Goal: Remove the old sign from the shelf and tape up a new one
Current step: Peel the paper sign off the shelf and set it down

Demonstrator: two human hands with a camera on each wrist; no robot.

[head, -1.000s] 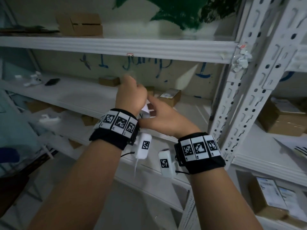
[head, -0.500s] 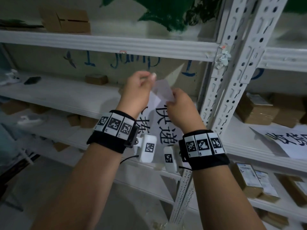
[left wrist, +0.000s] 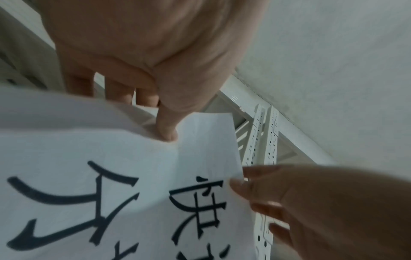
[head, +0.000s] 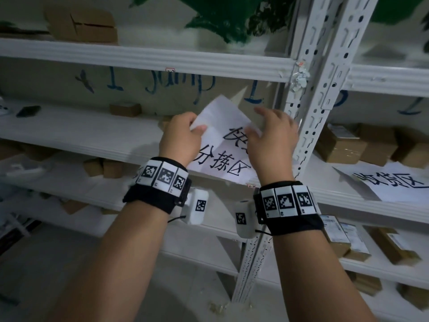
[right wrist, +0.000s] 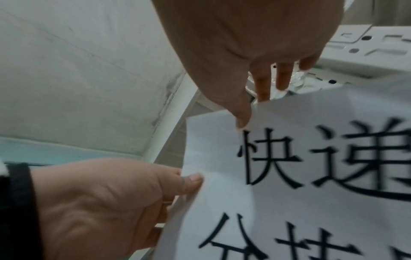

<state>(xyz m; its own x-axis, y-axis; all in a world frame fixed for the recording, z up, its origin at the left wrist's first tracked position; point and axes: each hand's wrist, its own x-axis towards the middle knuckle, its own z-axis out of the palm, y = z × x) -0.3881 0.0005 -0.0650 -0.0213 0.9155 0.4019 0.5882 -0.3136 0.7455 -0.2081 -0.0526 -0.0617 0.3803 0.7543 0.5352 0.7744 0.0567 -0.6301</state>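
The sign (head: 221, 145) is thin white matt paper, creased, printed in black; the shelf (head: 148, 61) is smooth white-painted perforated metal, the boxes (head: 341, 145) dull brown cardboard, the wristbands (head: 151, 196) black cloth

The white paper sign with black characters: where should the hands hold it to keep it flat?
The white paper sign with black characters is limp and creased. Pinch its top corners from both sides. The left hand already pinches the left edge; the right hand holds the upper right.
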